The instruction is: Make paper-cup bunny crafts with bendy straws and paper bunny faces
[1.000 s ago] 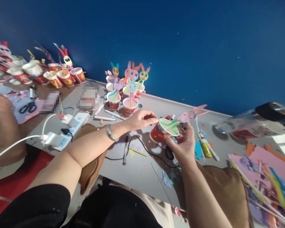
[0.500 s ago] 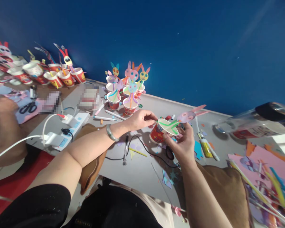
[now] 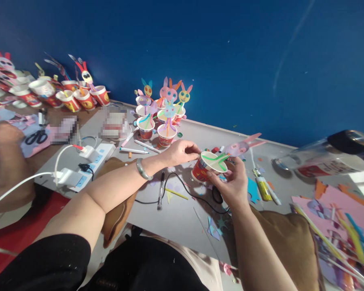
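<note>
Cup (image 3: 200, 173) shifts slightly left since the earlier frame; co-worker's hand (image 3: 7, 134), far left, edges right. Cup sits right of center, tilted, mouth toward the person; can't tell if its base touches the table (image 3: 172, 216). Right hand (image 3: 233, 184) holds it, thumb on the near side, other fingers partly hidden behind, probably to steady it and leave the left rim free. Left hand (image 3: 183, 153) has thumb and forefinger narrow at that rim; can't tell if they pinch anything. Rabbit head (image 3: 235, 149) leans out right on green strips (image 3: 222, 158), likely so its ears clear both hands. Other rabbit cups (image 3: 166, 140) stand grouped at the far edge, presumably out of the way. Pen (image 3: 160, 192) lies near, glue (image 3: 263, 190) right, both likely for easy reach.
</note>
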`<state>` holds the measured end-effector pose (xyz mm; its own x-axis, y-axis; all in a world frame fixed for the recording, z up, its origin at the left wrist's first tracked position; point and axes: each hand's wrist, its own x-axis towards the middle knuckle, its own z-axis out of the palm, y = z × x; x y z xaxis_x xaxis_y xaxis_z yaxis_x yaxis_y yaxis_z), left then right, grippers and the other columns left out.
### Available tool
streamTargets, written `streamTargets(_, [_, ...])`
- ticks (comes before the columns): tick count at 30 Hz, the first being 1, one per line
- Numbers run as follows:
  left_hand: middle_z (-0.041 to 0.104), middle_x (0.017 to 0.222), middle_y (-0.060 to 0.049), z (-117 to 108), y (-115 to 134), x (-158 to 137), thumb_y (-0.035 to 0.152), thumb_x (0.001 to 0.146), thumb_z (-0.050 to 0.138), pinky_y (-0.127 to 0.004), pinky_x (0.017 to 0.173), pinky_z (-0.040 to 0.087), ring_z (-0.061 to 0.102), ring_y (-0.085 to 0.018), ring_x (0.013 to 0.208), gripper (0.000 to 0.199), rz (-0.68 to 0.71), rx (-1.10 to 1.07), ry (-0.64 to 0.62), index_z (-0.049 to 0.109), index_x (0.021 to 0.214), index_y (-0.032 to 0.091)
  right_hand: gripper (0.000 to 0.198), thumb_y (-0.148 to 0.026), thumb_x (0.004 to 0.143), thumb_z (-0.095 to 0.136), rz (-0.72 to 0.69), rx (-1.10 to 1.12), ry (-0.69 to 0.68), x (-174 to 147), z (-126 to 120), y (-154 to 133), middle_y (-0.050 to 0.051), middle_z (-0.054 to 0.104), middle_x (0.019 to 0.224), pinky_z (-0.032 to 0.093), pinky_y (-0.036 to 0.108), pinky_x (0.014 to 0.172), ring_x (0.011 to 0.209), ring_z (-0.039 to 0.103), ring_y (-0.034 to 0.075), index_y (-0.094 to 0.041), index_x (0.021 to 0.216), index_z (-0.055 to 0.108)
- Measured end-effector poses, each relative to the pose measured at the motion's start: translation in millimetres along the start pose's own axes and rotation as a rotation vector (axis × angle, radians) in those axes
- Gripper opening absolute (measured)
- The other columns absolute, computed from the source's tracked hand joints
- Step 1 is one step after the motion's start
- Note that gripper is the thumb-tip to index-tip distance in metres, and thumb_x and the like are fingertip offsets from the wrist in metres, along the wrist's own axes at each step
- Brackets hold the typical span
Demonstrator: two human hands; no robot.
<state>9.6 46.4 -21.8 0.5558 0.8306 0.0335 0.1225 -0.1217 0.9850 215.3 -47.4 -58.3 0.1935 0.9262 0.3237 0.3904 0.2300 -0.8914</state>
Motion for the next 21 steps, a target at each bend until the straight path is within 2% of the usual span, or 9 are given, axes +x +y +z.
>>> streamTargets(4, [0.071, 0.076, -0.001, 0.2, -3.1, 1.2, 0.018, 0.081, 0.073, -0.022, 0.064, 0.047, 0.059, -0.007, 0.067, 0.009, 0.015, 0.035, 0.005, 0.070, 0.088, 0.011, 0.064, -0.041, 0.069, 0.087, -0.031, -0.033, 0.000, 0.1, 0.2, -1.9, 0.009, 0.070, 0.117, 0.060, 0.045, 0.086, 0.108, 0.070, 0.029, -0.026, 0.125, 0.060])
streamTargets(7, [0.071, 0.076, -0.001, 0.2, -4.2, 1.3, 0.017, 0.083, 0.072, -0.022, 0.065, 0.047, 0.059, -0.007, 0.067, 0.008, 0.028, 0.061, 0.006, 0.070, 0.087, 0.012, 0.055, -0.042, 0.072, 0.085, -0.027, -0.063, -0.019, -0.2, -0.6, -3.3, 0.009, 0.071, 0.117, 0.057, 0.047, 0.092, 0.111, 0.068, 0.029, -0.025, 0.120, 0.064])
streamTargets(12, [0.069, 0.072, 0.000, 2.0, -5.6, 0.9, 0.017, 0.085, 0.070, -0.021, 0.062, 0.047, 0.059, -0.007, 0.065, 0.006, 0.040, 0.063, -0.006, 0.068, 0.087, 0.012, 0.055, -0.045, 0.072, 0.084, 0.007, -0.067, -0.038, 0.4, -2.7, -4.1, 0.009, 0.071, 0.119, 0.057, 0.046, 0.091, 0.112, 0.067, 0.030, -0.024, 0.119, 0.066])
streamTargets(17, [0.069, 0.073, 0.000, 6.3, -7.5, 0.6, 0.019, 0.088, 0.067, -0.021, 0.060, 0.051, 0.061, -0.006, 0.060, 0.007, -0.006, -0.015, -0.042, 0.065, 0.088, 0.012, 0.055, -0.053, 0.074, 0.082, -0.010, -0.013, -0.057, 2.9, -5.9, -6.6, 0.009, 0.074, 0.120, 0.055, 0.046, 0.097, 0.113, 0.068, 0.030, -0.023, 0.118, 0.069])
streamTargets(21, [0.068, 0.073, 0.000, 8.3, -5.2, -1.7, 0.017, 0.089, 0.066, -0.020, 0.060, 0.051, 0.063, -0.006, 0.060, 0.006, -0.006, -0.077, -0.107, 0.062, 0.087, 0.012, 0.050, -0.062, 0.079, 0.076, 0.076, 0.020, -0.038, 4.3, -12.6, -5.6, 0.007, 0.078, 0.105, 0.057, 0.038, 0.080, 0.094, 0.072, 0.028, -0.023, 0.110, 0.074])
